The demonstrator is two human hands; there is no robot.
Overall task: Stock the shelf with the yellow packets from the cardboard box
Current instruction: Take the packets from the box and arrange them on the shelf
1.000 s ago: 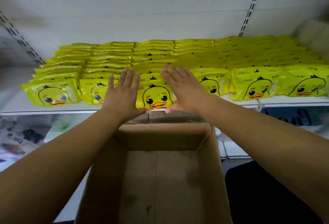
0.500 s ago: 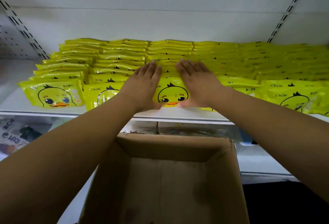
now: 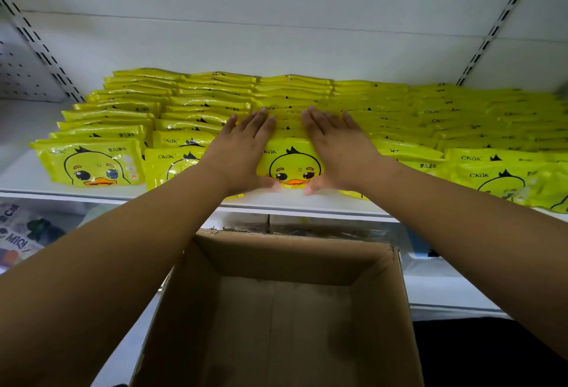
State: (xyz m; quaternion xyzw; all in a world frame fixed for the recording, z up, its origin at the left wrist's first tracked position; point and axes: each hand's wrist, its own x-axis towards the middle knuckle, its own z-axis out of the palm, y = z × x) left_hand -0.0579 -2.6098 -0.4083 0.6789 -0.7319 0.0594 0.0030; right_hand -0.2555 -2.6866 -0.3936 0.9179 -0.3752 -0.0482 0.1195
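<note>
Several rows of yellow packets with a duck face fill the white shelf (image 3: 37,171). My left hand (image 3: 242,150) and my right hand (image 3: 338,147) lie flat with straight fingers on either side of the front packet (image 3: 292,168) of the middle row, the thumbs at its lower edge. The duck face shows between the two hands. Below the shelf, the cardboard box (image 3: 402,310) stands open, and no packets are visible inside it.
The shelf's back wall and slotted uprights (image 3: 488,39) rise behind the rows. A lower shelf (image 3: 445,294) holds other packaged goods (image 3: 24,233) at the left. A front packet (image 3: 92,165) lies near the shelf's left end.
Both hands have slid forward along the middle row and now lie on its front packet. The view has shifted closer to the shelf and a little to the left.
</note>
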